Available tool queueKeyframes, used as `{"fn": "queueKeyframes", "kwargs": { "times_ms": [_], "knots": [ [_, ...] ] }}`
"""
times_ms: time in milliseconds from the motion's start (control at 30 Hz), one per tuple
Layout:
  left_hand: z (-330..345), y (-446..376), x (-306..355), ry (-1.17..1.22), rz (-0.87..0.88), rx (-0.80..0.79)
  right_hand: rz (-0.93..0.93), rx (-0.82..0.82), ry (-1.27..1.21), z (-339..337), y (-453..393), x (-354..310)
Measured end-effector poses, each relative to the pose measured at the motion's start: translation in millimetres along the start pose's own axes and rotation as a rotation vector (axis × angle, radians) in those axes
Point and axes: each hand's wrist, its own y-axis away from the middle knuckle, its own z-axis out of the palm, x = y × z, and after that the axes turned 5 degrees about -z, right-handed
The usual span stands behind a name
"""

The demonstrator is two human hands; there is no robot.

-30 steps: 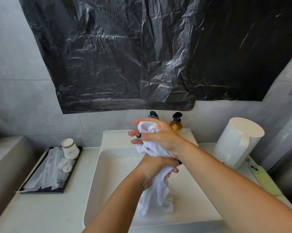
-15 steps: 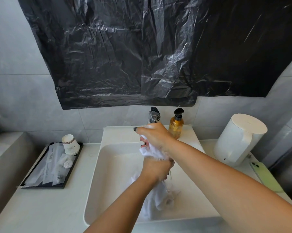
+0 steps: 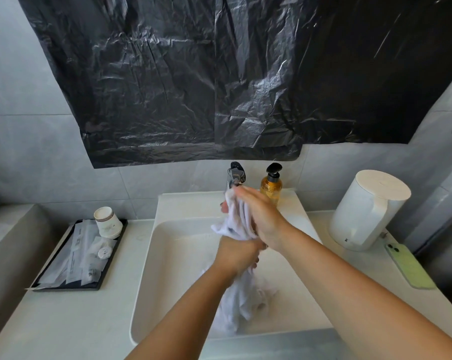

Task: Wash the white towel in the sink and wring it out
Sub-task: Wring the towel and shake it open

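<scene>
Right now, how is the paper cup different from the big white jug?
The paper cup is small, sits in the black tray left of the sink, and is open on top. The white jug is much bigger, stands on the counter right of the sink, and has a lid and handle. Both are white and upright.

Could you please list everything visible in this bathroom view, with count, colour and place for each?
towel: one, white, bunched over the sink, held by both hands
sink: one, white, centre
faucet: one, chrome, behind the sink
soap bottle: one, amber with black pump, right of the faucet
kettle: one, white, right counter
phone: one, green, right of the kettle
tray: one, black, left counter, holding packets
paper cups: small stack, white, on the tray
plastic sheet: black, on the wall
left hand: grips the towel, lower
right hand: holds the towel, upper
</scene>
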Motion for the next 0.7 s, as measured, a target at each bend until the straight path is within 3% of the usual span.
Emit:
{"fn": "queueKeyframes", "kwargs": {
  "times_ms": [67,133,167,300,333,467,600,700],
  "knots": [
    [-9.2,4.9,13.8,0.23,0.01,0.002,0.007,0.085,-0.155,-24.9,1.8,10.8],
    [-16.2,7.7,25.0,0.465,-0.049,-0.027,0.014,0.189,-0.108,-47.8,12.5,31.9],
    [-20.2,7.5,29.6,0.542,-0.062,-0.06,0.012,0.162,-0.034,-52.0,20.9,41.6],
    [-23.4,15.3,44.6,0.701,-0.024,-0.088,-0.034,-0.243,0.203,-18.0,57.7,54.7],
    [-23.6,16.7,47.2,0.739,-0.02,-0.069,-0.05,-0.234,0.281,-6.3,59.3,61.4],
    [-29.9,22.4,49.1,0.83,0.037,-0.049,-0.068,0.133,0.669,20.8,40.9,70.6],
    [-56.2,27.7,25.1,0.827,0.073,0.027,-0.082,0.184,0.592,16.4,19.2,70.1],
    [-78.9,24.2,5.2,0.704,-0.082,0.026,-0.115,0.25,0.512,16.3,12.0,45.1]
  ]
}}
